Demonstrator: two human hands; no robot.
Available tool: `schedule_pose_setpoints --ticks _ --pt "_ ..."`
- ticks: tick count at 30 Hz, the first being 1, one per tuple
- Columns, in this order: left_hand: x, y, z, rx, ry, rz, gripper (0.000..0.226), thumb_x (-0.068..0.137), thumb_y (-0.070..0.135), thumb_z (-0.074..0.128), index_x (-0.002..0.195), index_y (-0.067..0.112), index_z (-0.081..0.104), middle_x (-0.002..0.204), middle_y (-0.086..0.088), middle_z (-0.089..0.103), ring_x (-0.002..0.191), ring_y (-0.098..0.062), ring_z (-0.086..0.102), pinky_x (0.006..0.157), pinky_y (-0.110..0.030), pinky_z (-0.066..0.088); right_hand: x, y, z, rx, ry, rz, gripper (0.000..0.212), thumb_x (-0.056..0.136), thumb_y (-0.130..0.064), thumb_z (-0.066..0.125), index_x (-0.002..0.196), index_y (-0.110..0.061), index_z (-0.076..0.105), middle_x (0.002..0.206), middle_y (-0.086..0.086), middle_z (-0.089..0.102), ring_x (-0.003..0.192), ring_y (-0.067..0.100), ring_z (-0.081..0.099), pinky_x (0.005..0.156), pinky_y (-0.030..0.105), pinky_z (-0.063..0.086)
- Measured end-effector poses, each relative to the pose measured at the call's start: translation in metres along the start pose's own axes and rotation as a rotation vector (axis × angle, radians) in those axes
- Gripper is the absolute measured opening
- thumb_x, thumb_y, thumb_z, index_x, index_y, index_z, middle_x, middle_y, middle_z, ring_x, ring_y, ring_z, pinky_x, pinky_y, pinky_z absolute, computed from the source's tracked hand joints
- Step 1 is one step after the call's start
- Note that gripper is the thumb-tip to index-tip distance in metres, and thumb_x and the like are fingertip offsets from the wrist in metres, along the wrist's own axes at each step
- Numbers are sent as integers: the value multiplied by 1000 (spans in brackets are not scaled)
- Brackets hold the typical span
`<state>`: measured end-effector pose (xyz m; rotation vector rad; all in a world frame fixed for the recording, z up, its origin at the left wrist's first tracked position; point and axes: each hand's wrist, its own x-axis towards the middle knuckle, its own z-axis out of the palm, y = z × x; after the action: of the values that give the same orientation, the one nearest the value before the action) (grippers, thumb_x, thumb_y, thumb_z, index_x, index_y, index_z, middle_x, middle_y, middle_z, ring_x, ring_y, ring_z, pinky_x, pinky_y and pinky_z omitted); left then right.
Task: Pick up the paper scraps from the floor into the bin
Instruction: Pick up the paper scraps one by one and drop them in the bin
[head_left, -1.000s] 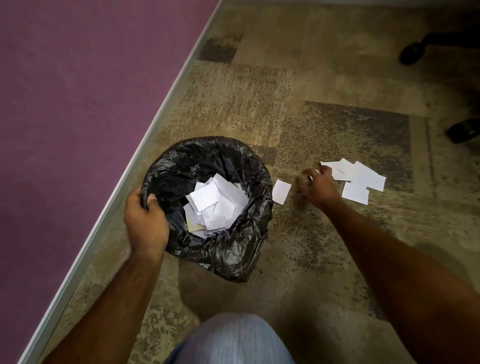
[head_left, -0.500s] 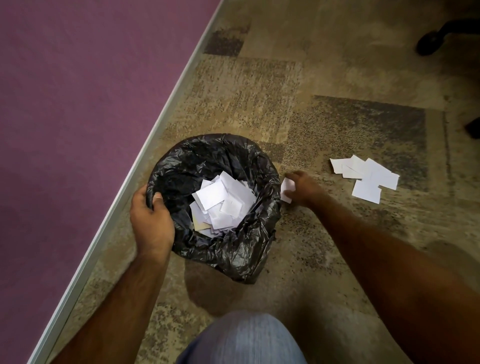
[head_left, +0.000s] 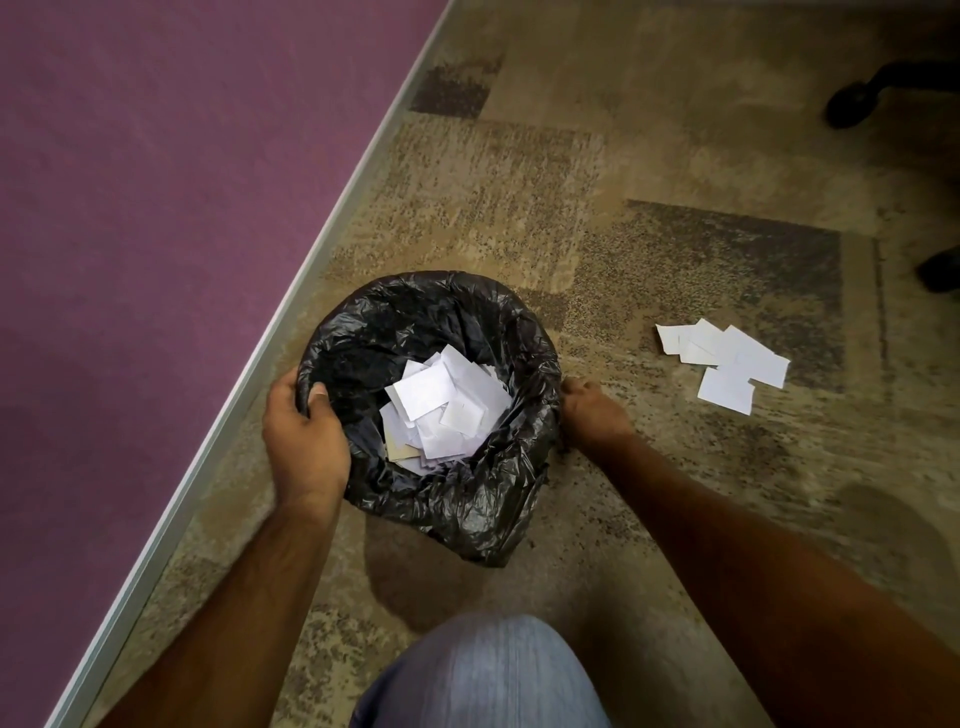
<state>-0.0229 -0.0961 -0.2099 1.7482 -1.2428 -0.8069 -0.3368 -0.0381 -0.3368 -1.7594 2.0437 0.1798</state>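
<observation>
A bin lined with a black plastic bag (head_left: 363, 322) stands on the patterned carpet and holds several white paper scraps (head_left: 441, 400). My left hand (head_left: 304, 441) grips the bin's left rim, thumb inside the bag. My right hand (head_left: 592, 410) is low on the carpet against the bin's right side, knuckles up and fingers curled. The single scrap that lay there is hidden, and I cannot tell whether the hand holds it. A small pile of white paper scraps (head_left: 727, 358) lies on the floor further right, apart from my right hand.
A purple wall panel (head_left: 156, 208) with a pale baseboard (head_left: 260, 395) runs diagonally along the left. Two black chair casters (head_left: 852, 104) (head_left: 940, 267) sit at the far right. My knee in blue jeans (head_left: 483, 675) is at the bottom.
My right hand moved left from the scrap pile to the single scrap beside the bin and now covers that spot. The left hand stayed on the rim.
</observation>
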Motion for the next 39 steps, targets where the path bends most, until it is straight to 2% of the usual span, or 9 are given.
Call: schedule_pose_setpoints --ticks 11,15,22,25,28,31,34,36,39 --pt "4 -2 -2 3 2 9 32 108 21 52 139 19 59 121 6 67 102 -4 64 73 -4 45 7 5 -10 -11 60 -59 17 94 -18 68 110 -12 72 114 9 66 98 27 68 77 36 57" --pt "5 -3 -2 3 -1 16 31 108 20 52 138 17 59 121 5 67 103 -6 63 68 5 41 3 12 -12 310 219 106 13 95 -19 68 87 -28 68 96 1 68 85 19 67 67 28 49" --pt "1 -1 1 32 9 35 32 108 19 51 139 17 59 119 6 66 105 -8 63 77 -3 41 -3 -12 -115 854 655 137 12 96 -29 69 94 -19 77 73 -13 64 64 1 57 59 23 43" --pt "1 -1 1 36 7 36 33 108 20 51 141 18 58 122 5 66 108 -10 63 79 -5 42 -20 -39 -166 1047 734 39 4 95 -25 72 96 -23 75 86 -4 73 78 17 71 67 34 62" --pt "0 -1 -1 28 5 17 33 109 24 50 141 22 57 125 5 66 109 -10 63 78 -11 45 -42 -74 -195 1078 702 -132 9 94 -17 72 103 -20 74 105 -6 71 93 13 71 79 35 64" --pt "-3 3 -1 40 9 10 33 109 24 49 141 23 56 124 6 65 104 -8 64 78 -15 49 -63 -105 -194 873 538 -251 10 94 -21 73 103 -22 72 112 -10 65 91 5 64 80 25 58" --pt "-3 4 -1 54 10 6 32 109 23 49 140 21 57 121 6 66 94 2 62 70 -8 45 -71 -121 -173 538 395 -340 36 93 -23 74 128 -30 65 130 -2 64 101 13 67 89 37 58" --pt "-3 5 -1 78 12 20 31 109 22 50 138 20 58 122 4 66 97 -6 63 70 -8 42 -70 -124 -160 372 318 -353 63 93 -24 76 148 -36 49 145 1 57 112 20 68 97 45 55" --pt "-4 7 -3 125 5 39 31 109 22 49 138 18 58 123 2 65 105 -13 61 81 -20 44 -71 -118 -149 309 308 -340 68 94 -24 74 153 -36 41 147 1 52 111 23 68 96 47 54"
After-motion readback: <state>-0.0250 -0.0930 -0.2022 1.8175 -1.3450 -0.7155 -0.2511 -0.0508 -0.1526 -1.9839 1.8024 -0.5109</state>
